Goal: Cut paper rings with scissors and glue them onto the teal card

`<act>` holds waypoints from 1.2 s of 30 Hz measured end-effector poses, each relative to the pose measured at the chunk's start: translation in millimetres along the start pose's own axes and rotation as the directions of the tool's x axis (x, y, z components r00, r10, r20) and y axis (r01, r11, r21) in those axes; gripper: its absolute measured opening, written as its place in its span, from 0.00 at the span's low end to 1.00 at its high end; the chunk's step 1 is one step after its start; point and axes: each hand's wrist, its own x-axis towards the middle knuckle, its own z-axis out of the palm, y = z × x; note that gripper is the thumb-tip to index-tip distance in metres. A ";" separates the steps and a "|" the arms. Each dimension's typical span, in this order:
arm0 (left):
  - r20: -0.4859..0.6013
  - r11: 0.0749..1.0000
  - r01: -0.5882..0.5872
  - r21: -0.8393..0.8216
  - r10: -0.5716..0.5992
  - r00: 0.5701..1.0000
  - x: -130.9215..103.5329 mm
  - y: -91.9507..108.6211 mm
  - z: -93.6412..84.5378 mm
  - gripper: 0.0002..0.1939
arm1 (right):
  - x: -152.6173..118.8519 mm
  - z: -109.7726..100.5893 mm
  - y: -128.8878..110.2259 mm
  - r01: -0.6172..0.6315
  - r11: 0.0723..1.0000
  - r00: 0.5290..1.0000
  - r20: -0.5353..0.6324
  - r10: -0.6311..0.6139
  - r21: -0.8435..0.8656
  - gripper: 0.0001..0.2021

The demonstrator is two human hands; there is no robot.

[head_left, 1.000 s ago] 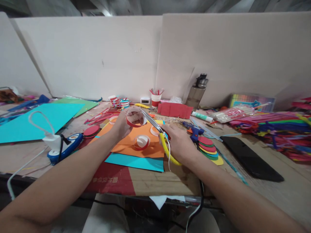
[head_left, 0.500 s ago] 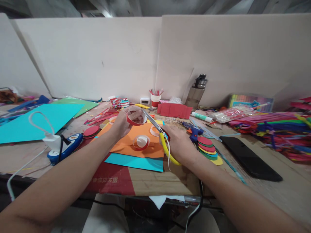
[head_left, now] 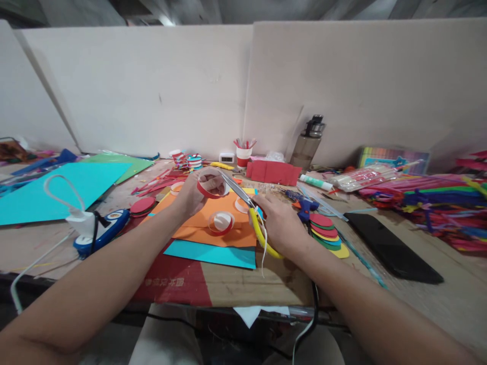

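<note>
A red and white paper ring (head_left: 208,191) is held by my left hand (head_left: 198,192), whose fingers reach through and around it. My right hand (head_left: 281,223) is wrapped round the handles of yellow-handled scissors (head_left: 259,235). Their metal blades point up and left and meet the ring's right edge. A thin white strip (head_left: 264,248) hangs beside the yellow handle. Below the hands, another red and white ring (head_left: 221,223) rests on orange sheets (head_left: 243,238), with a cyan sheet (head_left: 213,254) under them. More pale rings lie partly hidden near both hands.
A glue gun (head_left: 305,209) and coloured paper discs (head_left: 324,233) are right of my right hand, then a black phone (head_left: 391,248). Left are a blue power strip (head_left: 102,233) and red discs (head_left: 143,206). A bottle (head_left: 307,144) and paper cup (head_left: 244,153) stand behind.
The ring and scissors have shifted slightly left. The white strip by the scissors hangs a little lower. Both hands keep their hold.
</note>
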 end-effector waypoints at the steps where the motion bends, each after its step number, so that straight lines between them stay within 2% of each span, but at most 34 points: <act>1: 0.005 1.000 -0.001 0.002 0.001 1.000 0.1 0.1 -0.4 0.14 | 0.1 0.1 0.1 -0.004 1.000 1.000 0.005 0.004 0.005 0.15; 14: -0.008 0.998 0.063 0.016 -0.063 0.998 2.7 -0.3 -4.9 0.13 | 0.7 -1.0 -0.2 -0.010 1.000 1.000 0.014 0.010 0.009 0.14; 19: -0.098 1.000 0.001 -0.005 -0.001 0.995 4.1 -1.0 -5.7 0.13 | 1.3 -1.3 -0.7 -0.016 1.000 1.000 0.022 0.016 0.007 0.14; 22: -0.117 1.000 -0.017 0.005 0.018 0.993 4.6 -2.4 -6.4 0.13 | 0.8 -1.9 -1.3 -0.008 1.000 1.000 0.019 0.008 -0.005 0.14; 36: -0.060 1.000 -0.003 -0.024 0.002 0.998 1.2 -2.1 -5.0 0.13 | 0.1 0.6 -0.5 -0.019 1.000 1.000 0.025 0.019 -0.025 0.16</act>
